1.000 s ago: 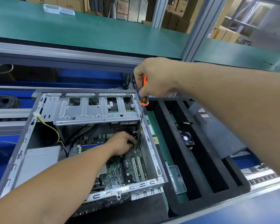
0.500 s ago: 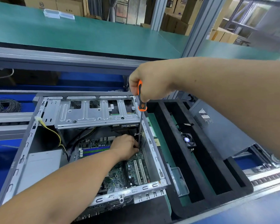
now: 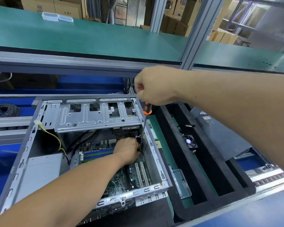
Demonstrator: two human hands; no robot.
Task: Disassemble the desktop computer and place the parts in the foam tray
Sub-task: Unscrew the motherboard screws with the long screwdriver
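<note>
Open computer case [image 3: 82, 145] lying at the near left of the worktop, black foam tray [image 3: 208, 163] just to its right. Right hand [image 3: 152, 86] above the case's far right corner, fingers curled round the orange-and-black handle of a screwdriver [image 3: 145, 118], shaft pointing straight down inside the right wall. Left hand [image 3: 127, 151] deep in the case, resting on the green circuit board [image 3: 131, 174], fingertips hidden beside the shaft; grip impossible to tell. Small fan [image 3: 189, 142] lying in a tray slot.
</note>
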